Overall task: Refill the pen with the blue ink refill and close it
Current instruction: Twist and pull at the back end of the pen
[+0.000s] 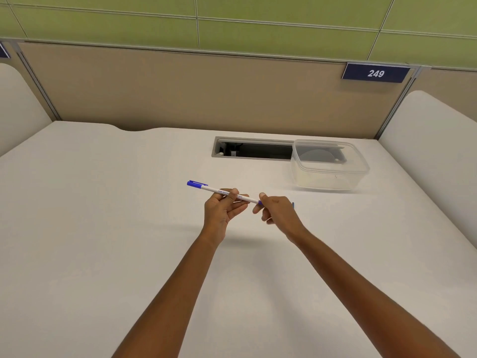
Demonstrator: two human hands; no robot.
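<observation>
Your left hand (224,205) was closed around the middle of the pen (224,191), thumb on top and fingers curled beneath the white barrel, holding it above the desk (103,228) rather than resting it there. Your right hand (275,209) pinched the pen's near end, where a bit of blue showed between thumb and forefinger; the other fingers of that hand were loosely curled, and what exactly they pinched was hidden behind the fingertips. The pen lay nearly level, slanting from upper left to lower right, with its blue cap (196,183) and clip pointing away to the left, clear of both hands. A small blue sliver showed just past the right edge of your right hand, but you could not tell what it was. Beyond your hands, toward the right rear of the desk, stood a clear plastic container (329,165), partly overlapping the open cable slot (254,149) set into the surface. On the partition behind, a dark blue number plate (375,73) read 249.
</observation>
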